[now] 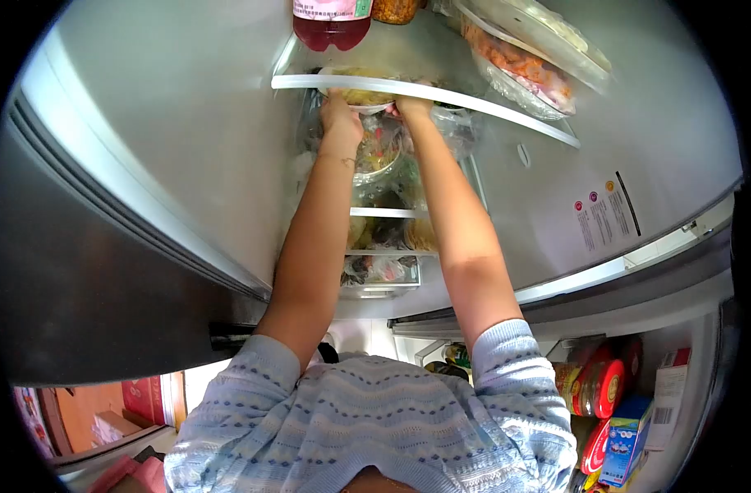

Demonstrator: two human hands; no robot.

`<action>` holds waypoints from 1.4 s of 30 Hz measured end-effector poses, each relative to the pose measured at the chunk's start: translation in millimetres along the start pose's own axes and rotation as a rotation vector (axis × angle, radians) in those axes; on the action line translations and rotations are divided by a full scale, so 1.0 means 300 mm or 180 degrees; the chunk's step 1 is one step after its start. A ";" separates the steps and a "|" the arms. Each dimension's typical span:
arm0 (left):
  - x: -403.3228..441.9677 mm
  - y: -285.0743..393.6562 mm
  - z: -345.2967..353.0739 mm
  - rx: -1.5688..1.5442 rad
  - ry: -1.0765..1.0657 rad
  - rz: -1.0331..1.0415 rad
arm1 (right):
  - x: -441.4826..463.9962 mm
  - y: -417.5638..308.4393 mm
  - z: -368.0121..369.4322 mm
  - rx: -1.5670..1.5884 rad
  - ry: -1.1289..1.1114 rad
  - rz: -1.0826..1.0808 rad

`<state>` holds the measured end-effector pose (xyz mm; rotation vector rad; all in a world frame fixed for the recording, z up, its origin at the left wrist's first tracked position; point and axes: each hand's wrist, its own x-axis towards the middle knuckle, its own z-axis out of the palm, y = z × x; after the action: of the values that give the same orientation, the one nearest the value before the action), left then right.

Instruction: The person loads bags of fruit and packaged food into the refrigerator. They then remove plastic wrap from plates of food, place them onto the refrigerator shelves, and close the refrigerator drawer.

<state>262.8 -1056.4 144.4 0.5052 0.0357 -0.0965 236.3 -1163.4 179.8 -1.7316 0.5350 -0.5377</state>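
Note:
Both my arms reach into an open fridge, beneath its upper glass shelf. A white dish of yellowish food is between my hands, seen partly through the glass. My left hand grips the dish's left side, fingers partly hidden behind the shelf edge. On the opposite side, my right hand has its fingers curled at the rim. Just below the dish sits a bowl under clear plastic film. Plastic bags lie close to my right hand.
Above stand a bottle of dark red drink, a jar and wrapped food. Lower shelves and a drawer hold bagged items. Jars with red lids and a blue box fill the right door.

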 end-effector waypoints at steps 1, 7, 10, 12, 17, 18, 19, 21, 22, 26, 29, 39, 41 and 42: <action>0.024 -0.006 -0.005 -0.0058 -0.0001 0.0041 | 0.020 -0.001 0.002 -0.0194 -0.0146 -0.0177; 0.099 0.003 0.006 -0.0072 0.0433 -0.0082 | 0.048 0.018 0.068 0.1137 -0.0142 0.0108; 0.102 0.010 0.037 0.0088 0.0215 0.0165 | 0.063 0.070 0.080 0.1928 -0.0316 0.0095; 0.097 0.028 0.037 0.0402 0.0222 -0.0043 | 0.062 0.099 0.094 0.2051 -0.0172 0.0062; 0.073 0.023 -0.014 0.1382 0.0040 -0.0153 | 0.166 0.223 0.151 0.1998 0.0315 -0.0284; 0.061 0.018 -0.019 0.1692 -0.0160 0.0087 | 0.159 0.221 0.166 0.1768 0.0524 -0.0335; 0.040 0.017 -0.014 0.1674 -0.0204 0.0103 | 0.130 0.199 0.158 0.2015 0.0525 -0.0356; 0.006 0.012 0.006 0.1626 0.0106 0.0291 | 0.118 0.191 0.159 0.2211 0.0601 -0.0424; 0.090 -0.046 -0.099 0.2044 -0.0862 0.1334 | 0.164 0.243 0.179 0.2018 0.0619 -0.0504; 0.083 -0.044 -0.108 0.2185 -0.1285 0.1760 | 0.071 0.190 0.148 0.1985 0.0351 -0.0532; 0.124 -0.061 -0.122 0.1782 -0.1546 0.1715 | -0.023 0.140 0.115 0.2363 0.0018 -0.0427; 0.140 -0.088 -0.112 0.1931 -0.1201 0.1250 | -0.359 0.068 -0.027 0.2757 0.0076 -0.0338; 0.144 -0.086 -0.110 0.2181 -0.1062 0.1167 | -0.439 0.040 -0.074 0.2637 0.0082 -0.0371; 0.197 -0.107 -0.143 0.2175 -0.1085 0.1169 | -0.472 0.033 -0.092 0.2701 0.0031 -0.0417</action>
<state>318.0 -1068.5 88.1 1.1614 -0.4362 0.1744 107.0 -1100.0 165.5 -0.9527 0.1476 -0.7336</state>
